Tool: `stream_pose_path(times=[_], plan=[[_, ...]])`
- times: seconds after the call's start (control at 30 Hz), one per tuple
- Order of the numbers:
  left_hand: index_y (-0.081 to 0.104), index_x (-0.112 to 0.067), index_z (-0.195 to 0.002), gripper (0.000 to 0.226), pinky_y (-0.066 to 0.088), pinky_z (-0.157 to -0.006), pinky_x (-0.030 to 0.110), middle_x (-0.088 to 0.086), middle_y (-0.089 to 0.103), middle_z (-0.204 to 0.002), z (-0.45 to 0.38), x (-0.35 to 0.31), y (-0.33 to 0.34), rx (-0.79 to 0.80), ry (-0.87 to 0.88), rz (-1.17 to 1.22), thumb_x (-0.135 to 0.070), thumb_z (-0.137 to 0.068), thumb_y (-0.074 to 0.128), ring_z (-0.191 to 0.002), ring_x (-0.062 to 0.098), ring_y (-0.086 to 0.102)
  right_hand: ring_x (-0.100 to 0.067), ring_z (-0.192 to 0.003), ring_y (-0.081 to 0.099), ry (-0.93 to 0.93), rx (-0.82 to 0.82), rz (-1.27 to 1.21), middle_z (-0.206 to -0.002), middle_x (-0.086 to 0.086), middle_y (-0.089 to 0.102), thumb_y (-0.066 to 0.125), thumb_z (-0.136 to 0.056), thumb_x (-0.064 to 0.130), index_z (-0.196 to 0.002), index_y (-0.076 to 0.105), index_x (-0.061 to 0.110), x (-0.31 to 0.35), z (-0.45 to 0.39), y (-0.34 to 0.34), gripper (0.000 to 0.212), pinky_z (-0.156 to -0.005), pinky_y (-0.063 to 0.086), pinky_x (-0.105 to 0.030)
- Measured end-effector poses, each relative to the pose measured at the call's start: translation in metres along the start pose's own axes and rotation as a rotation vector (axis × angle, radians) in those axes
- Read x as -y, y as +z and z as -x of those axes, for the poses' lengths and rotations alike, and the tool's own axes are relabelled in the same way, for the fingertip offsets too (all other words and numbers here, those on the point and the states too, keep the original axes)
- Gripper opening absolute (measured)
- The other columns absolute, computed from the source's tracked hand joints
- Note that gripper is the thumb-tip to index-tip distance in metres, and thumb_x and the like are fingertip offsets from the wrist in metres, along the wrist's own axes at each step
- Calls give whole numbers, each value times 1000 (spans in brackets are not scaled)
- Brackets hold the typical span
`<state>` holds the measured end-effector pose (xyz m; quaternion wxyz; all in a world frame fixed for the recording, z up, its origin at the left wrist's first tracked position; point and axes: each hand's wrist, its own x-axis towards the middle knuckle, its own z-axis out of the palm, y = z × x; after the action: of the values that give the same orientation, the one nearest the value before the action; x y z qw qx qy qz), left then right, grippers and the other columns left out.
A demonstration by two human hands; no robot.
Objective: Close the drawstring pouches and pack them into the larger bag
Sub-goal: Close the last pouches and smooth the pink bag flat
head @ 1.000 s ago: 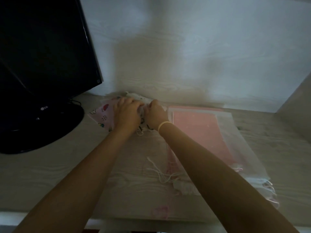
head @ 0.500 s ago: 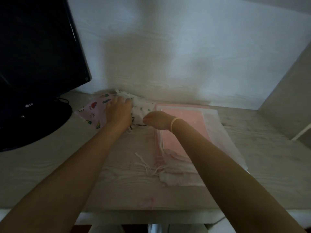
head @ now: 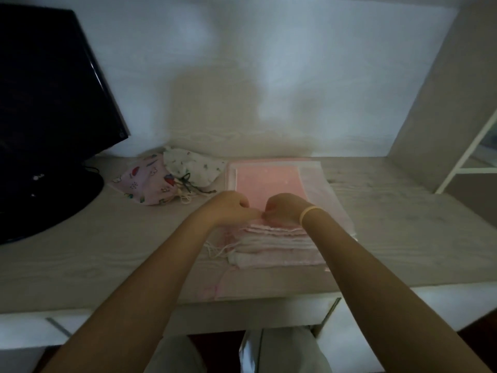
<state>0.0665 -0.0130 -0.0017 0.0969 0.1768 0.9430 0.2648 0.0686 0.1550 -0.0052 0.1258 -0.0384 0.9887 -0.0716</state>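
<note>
Looking down at the pale wood-grain desk: both my hands sit at the near end of the flat stack of pink and white fabric drawstring pouches, mid-desk. Left hand has fingers curled, tips pinching at the top pouch's near edge; right hand is curled the same way, fingertips meeting the left at that edge. Looks like a two-handed pinch on the hem or cord, but it's too small and dim to tell which. Thin yellow band on the right wrist. Ruffled pouch openings are layered just below my hands, loose white drawstring ends trailing off their left side. Left of the stack, near the back wall: pink printed fabric bag lying flat, with a white printed drawstring pouch crumpled on its right edge, dark cords tangled at its mouth. Black monitor on a round stand at far left. White frame at far right.
</note>
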Motion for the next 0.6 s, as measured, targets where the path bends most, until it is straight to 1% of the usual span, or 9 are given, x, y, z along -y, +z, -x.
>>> stream_pose_path(times=[0.07, 0.13, 0.27, 0.3, 0.4, 0.43, 0.5, 0.57, 0.6], plan=[[68, -23, -82, 31, 50, -67, 30, -2, 66, -86, 9, 6, 3, 48, 7, 44, -53, -74, 71, -74, 13, 61, -25, -90, 59, 19, -66, -66, -102, -8, 67, 47, -96, 39, -101, 66, 12, -6, 5, 11, 33, -75, 41, -32], [67, -26, -84, 23, 53, -64, 30, -3, 66, -86, 17, 12, 10, 64, -1, 105, -43, -74, 76, -72, 12, 62, -28, -99, 57, 15, -133, -104, -110, -11, 65, 46, -96, 38, -109, 62, 12, -10, 8, 21, 33, -78, 37, -31], [67, -25, -90, 13, 52, -72, 28, -5, 65, -86, 27, 20, 28, 4, 25, 170, -29, -81, 75, -80, 14, 62, -32, -105, 56, -7, -242, -123, -115, -15, 63, 46, -96, 34, -111, 58, 9, -5, 12, 38, 31, -79, 40, -33], [66, -26, -93, 11, 51, -70, 27, -5, 64, -85, 29, 18, 32, -12, 36, 171, -27, -83, 72, -80, 13, 61, -33, -106, 56, -8, -260, -122, -115, -17, 63, 46, -96, 32, -111, 58, 8, -5, 13, 41, 31, -81, 41, -33], [65, -25, -100, 12, 39, -53, 22, -5, 58, -75, 34, 10, 34, -86, 43, 163, -21, -89, 61, -62, 9, 52, -34, -108, 56, -15, -288, -128, -117, -19, 62, 45, -96, 28, -111, 57, 5, -4, 15, 43, 30, -84, 43, -36], [64, -24, -104, 14, 37, -52, 23, -5, 56, -73, 35, 7, 32, -101, 26, 163, -22, -90, 61, -59, 8, 51, -35, -108, 56, -9, -290, -136, -116, -20, 62, 45, -96, 28, -112, 57, 5, -5, 16, 43, 30, -84, 43, -36], [59, -25, -110, 25, 42, -61, 26, -6, 56, -84, 37, 3, 23, -129, -55, 120, -38, -89, 64, -72, 12, 57, -35, -108, 56, -11, -294, -136, -116, -19, 62, 45, -97, 27, -111, 56, 5, -4, 17, 43, 29, -83, 44, -36], [57, -24, -108, 38, 45, -72, 31, -6, 56, -96, 39, 2, 12, -140, -142, -57, -55, -87, 59, -88, 16, 58, -35, -107, 56, -14, -298, -133, -115, -19, 62, 44, -97, 26, -111, 56, 4, -5, 18, 43, 28, -83, 44, -37], [58, -21, -103, 42, 44, -72, 31, -5, 58, -96, 40, 4, 5, -137, -170, -158, -60, -88, 53, -88, 17, 57, -35, -106, 55, -14, -298, -133, -115, -19, 61, 44, -97, 26, -110, 56, 4, -5, 18, 43, 28, -83, 44, -37]])
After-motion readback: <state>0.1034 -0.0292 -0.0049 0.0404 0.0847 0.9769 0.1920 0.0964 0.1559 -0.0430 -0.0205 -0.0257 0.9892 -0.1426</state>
